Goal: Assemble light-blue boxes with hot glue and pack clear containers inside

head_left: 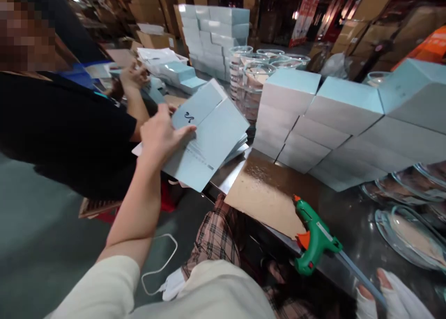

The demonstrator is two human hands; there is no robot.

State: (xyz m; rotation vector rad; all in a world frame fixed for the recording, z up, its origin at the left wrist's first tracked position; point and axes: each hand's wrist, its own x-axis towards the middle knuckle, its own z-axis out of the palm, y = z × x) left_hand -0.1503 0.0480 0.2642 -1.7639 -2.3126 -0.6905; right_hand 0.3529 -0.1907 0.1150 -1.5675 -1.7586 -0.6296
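Observation:
My left hand [162, 135] reaches out to a stack of flat, unfolded light-blue cartons [212, 133] at the table's left end. It grips the top carton by its near edge, thumb on the printed face. My right hand [383, 298], with fingers wrapped in white, lies at the bottom right by the table's front edge. The rear end of the glue stick [358, 275] from a green hot-glue gun [313, 240] runs between its fingers; whether they pinch it is unclear. The gun lies on its side on the metal table [348, 217], beside a brown cardboard sheet [265, 193].
Assembled light-blue boxes [334, 124] are stacked along the table's back right, with more [216, 31] further off. Clear plastic cups [252, 82] stand behind, and clear lids [407, 231] lie at the right. A person in a black shirt [62, 128] works at the left, hands [134, 75] on cartons.

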